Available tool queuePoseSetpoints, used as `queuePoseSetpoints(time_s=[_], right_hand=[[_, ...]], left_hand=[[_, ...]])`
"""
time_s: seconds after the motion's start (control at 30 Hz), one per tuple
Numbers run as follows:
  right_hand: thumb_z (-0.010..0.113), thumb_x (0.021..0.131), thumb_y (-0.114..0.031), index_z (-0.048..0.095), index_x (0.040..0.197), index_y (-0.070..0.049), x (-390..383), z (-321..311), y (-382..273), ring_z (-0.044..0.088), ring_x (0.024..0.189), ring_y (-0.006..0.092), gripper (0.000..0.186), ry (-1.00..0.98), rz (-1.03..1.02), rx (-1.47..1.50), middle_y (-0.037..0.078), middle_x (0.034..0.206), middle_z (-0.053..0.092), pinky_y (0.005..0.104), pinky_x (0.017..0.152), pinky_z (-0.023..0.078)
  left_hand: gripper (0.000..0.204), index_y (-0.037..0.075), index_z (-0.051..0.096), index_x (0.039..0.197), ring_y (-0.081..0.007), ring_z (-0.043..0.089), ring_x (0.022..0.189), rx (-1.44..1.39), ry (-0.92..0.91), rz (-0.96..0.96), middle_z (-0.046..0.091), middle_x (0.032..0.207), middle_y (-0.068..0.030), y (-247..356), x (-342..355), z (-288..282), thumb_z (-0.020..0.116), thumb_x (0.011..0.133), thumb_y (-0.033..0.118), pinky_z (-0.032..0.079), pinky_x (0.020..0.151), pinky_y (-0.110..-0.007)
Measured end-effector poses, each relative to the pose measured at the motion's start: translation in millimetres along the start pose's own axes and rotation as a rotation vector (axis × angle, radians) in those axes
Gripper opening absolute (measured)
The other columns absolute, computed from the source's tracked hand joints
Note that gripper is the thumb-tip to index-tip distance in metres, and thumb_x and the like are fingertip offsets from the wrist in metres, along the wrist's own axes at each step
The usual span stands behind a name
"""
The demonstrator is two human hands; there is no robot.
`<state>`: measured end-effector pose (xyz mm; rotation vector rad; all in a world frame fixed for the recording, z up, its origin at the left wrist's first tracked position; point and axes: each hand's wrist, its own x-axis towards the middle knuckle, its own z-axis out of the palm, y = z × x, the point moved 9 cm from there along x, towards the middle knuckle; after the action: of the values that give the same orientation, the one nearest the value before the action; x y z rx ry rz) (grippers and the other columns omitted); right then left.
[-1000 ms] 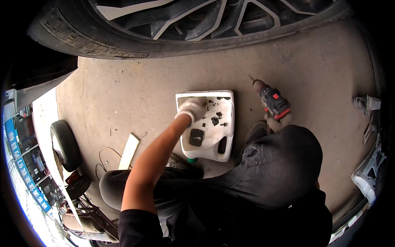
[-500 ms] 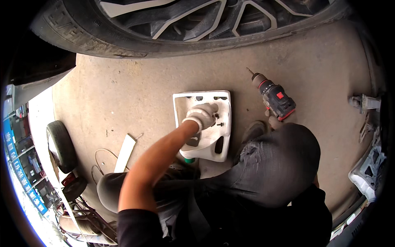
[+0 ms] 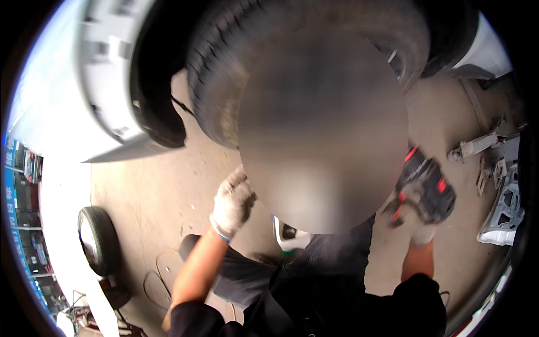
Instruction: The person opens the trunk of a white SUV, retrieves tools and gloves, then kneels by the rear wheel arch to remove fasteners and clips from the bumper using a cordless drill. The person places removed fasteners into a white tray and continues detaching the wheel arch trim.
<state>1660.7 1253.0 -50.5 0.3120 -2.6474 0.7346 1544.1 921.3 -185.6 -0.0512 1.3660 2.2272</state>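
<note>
My left hand [image 3: 233,202], in a white work glove, is raised in front of a big car tyre [image 3: 224,84]. Its fingers are curled, and I cannot see whether anything is inside them. My right hand [image 3: 421,233], also gloved, grips a red and black power drill [image 3: 429,188] at the right, lifted off the concrete floor [image 3: 157,191]. A corner of a white plastic tray [image 3: 289,238] shows between my arms, by my dark trouser knees. A blurred round patch hides the middle of the view, the wheel's centre included.
A white car body [image 3: 106,78] curves over the upper left. A loose tyre [image 3: 98,241] and thin cables [image 3: 160,275] lie at the left. A metal floor jack [image 3: 477,146] and a white car part [image 3: 502,210] sit at the right.
The view has swung up toward the tyre. My left hand has left the white tray and risen. The drill has come up off the floor in my right hand.
</note>
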Motion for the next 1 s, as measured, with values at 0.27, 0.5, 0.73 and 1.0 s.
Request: queuePoseSetpoints(time_s=[0.27, 0.5, 0.73, 1.0], right_hand=[[0.052, 0.086, -0.008, 0.059, 0.116, -0.008, 6, 81, -164, 0.061, 0.084, 0.0138, 0.031, -0.178, 0.085, 0.818, 0.002, 0.099, 0.063, 0.0321, 0.070, 0.050], [0.060, 0.091, -0.015, 0.058, 0.125, -0.009, -5, 95, -192, 0.065, 0.097, 0.0179, 0.034, -0.295, 0.390, 0.874, 0.004, 0.111, 0.066, 0.0369, 0.083, 0.054], [0.074, 0.080, -0.011, 0.069, 0.110, -0.009, 11, 66, -220, 0.070, 0.090, 0.0182, 0.030, -0.136, 0.253, 0.753, 0.006, 0.103, 0.071, 0.0317, 0.079, 0.056], [0.073, 0.080, -0.012, 0.069, 0.109, -0.010, 18, 51, -227, 0.071, 0.090, 0.0197, 0.030, -0.098, 0.194, 0.699, 0.007, 0.101, 0.072, 0.0323, 0.077, 0.057]], left_hand=[[0.062, 0.000, 0.035, 0.147, -0.0218, 0.063, 0.100, -0.160, -0.208, 0.299, 0.045, 0.146, -0.0218, 105, -43, 57, 0.055, 0.088, 0.008, 0.052, 0.086, -0.034], [0.071, -0.005, 0.028, 0.149, -0.0224, 0.060, 0.107, -0.094, -0.303, 0.411, 0.043, 0.147, -0.0206, 146, -94, 54, 0.059, 0.088, 0.017, 0.052, 0.086, -0.034], [0.066, -0.008, 0.023, 0.150, -0.0249, 0.059, 0.114, 0.040, -0.365, 0.415, 0.036, 0.152, -0.0220, 159, -104, 57, 0.046, 0.089, 0.005, 0.051, 0.091, -0.035], [0.062, -0.008, 0.026, 0.149, -0.0244, 0.061, 0.113, 0.072, -0.397, 0.420, 0.042, 0.148, -0.0239, 169, -101, 62, 0.045, 0.091, 0.007, 0.050, 0.093, -0.034]])
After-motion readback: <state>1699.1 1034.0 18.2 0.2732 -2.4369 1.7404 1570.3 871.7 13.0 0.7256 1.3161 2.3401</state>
